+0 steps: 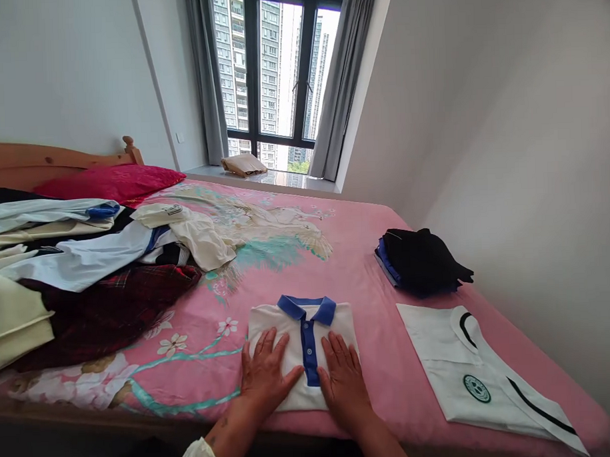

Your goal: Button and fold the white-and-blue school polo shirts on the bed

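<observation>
A white polo shirt (283, 317) with a blue collar and a blue button strip lies folded into a neat rectangle near the bed's front edge. My left hand (266, 371) rests flat on its left half, fingers spread, thumb pointing at the button strip. On the right half lies my right hand (343, 377), palm down with the fingers stretched out. Both hands press on the cloth without gripping it. The collar points away from me, and the shirt's lower side corners are partly covered by my hands.
Loose clothes (96, 256) are heaped at the left. A dark folded stack (421, 259) sits at the right, with a white garment with a green round badge (450, 377) in front of it. Beyond are a red pillow (118, 182) and a pink flowered bedsheet (355, 233).
</observation>
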Tool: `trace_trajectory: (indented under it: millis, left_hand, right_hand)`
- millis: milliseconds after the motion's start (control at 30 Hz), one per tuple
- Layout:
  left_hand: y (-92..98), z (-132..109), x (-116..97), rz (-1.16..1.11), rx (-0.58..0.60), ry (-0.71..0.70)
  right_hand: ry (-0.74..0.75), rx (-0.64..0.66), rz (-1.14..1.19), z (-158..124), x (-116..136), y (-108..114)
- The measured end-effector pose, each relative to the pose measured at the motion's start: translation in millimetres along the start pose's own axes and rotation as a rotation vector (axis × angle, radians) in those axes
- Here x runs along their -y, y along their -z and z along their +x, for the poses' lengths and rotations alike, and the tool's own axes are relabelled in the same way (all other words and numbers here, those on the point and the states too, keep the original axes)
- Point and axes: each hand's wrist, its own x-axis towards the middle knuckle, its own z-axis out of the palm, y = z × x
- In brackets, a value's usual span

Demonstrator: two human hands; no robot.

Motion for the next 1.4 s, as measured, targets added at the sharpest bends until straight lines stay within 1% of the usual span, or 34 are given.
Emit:
trace_trajectory:
  millis: [100, 167, 267, 300, 367, 433, 500, 533, 567, 633, 700, 767, 833, 867, 933, 967, 1033, 1100, 1167, 1267, 1333, 1400]
  left_hand:
    - [13.1, 25.7, 5.6, -0.055, -0.061, -0.050]
    - [18.5, 47.2, 14.2, -0.046, -0.039, -0.019]
    - [23.5, 80.8, 29.5, -0.002, 0.049, 0.145]
    - [25.3, 91.9, 33.9, 0.005, 0.083, 0.180]
    - [29.0, 113.2, 40.0, 0.000, 0.157, 0.176]
    - [32.1, 131.4, 42.7, -0.018, 0.258, 0.155]
    - [33.7, 143.5, 42.7, -0.040, 0.343, 0.141]
    - [33.9, 146.6, 42.0, -0.047, 0.366, 0.136]
    - [33.9, 147.5, 41.1, -0.049, 0.372, 0.127]
    - [33.7, 143.2, 39.8, -0.038, 0.339, 0.110]
    - [32.8, 131.9, 41.1, -0.020, 0.251, 0.042]
    - [29.1, 115.8, 46.8, -0.011, 0.121, -0.144]
    - [21.0, 96.8, 56.6, 0.007, 0.007, -0.384]
    - [15.4, 87.0, 62.2, 0.023, -0.025, -0.485]
    - [2.6, 68.6, 72.8, 0.062, -0.043, -0.588]
    - [-3.3, 60.9, 76.7, 0.077, -0.044, -0.606]
    - [-11.2, 50.0, 80.2, 0.084, -0.049, -0.595]
    - [-11.9, 45.2, 77.3, 0.073, -0.060, -0.560]
    - [-6.7, 44.5, 70.2, 0.056, -0.066, -0.527]
    - [1.3, 44.4, 60.4, 0.034, -0.030, -0.528]
    - [0.4, 42.8, 59.1, 0.019, 0.000, -0.562]
    - [-5.6, 40.5, 61.3, 0.011, 0.010, -0.575]
  right_hand:
    - [0.003, -0.011, -0.026, -0.9, -1.2, 0.0]
    - [0.009, -0.024, -0.032, -1.1, -0.8, 0.9]
    - [0.015, -0.038, -0.028, -1.8, -0.8, 0.1]
    - [0.016, -0.043, -0.025, -1.9, -1.1, -0.7]
    - [0.019, -0.059, -0.017, -2.1, -1.9, -2.4]
    - [0.027, -0.083, -0.005, -2.3, -2.9, -3.6]
    - [0.033, -0.106, 0.012, -2.4, -3.6, -3.9]
    - [0.035, -0.115, 0.020, -2.5, -3.9, -3.7]
    - [0.036, -0.122, 0.027, -2.5, -4.1, -3.5]
    - [0.042, -0.127, 0.035, -2.3, -4.5, -3.4]
    - [0.045, -0.131, 0.038, -2.0, -4.8, -3.8]
    - [0.050, -0.139, 0.039, -2.0, -4.9, -3.5]
    - [0.053, -0.150, 0.045, -1.5, -3.8, 0.8]
    - [0.051, -0.151, 0.053, -0.6, -2.7, 5.4]
    - [0.029, -0.143, 0.076, 4.0, 1.1, 19.5]
    - [0.012, -0.142, 0.089, 8.0, 3.4, 28.0]
    - [-0.010, -0.168, 0.100, 19.8, 7.7, 43.1]
    - [-0.012, -0.221, 0.080, 34.4, 10.0, 49.4]
    - [-0.003, -0.233, 0.041, 48.1, 9.3, 43.2]
    - [0.004, -0.122, 0.002, 59.7, 4.1, 20.1]
    - [0.003, -0.063, -0.006, 61.2, 0.8, 6.9]
    - [0.003, -0.069, -0.010, 60.3, -0.4, 0.5]
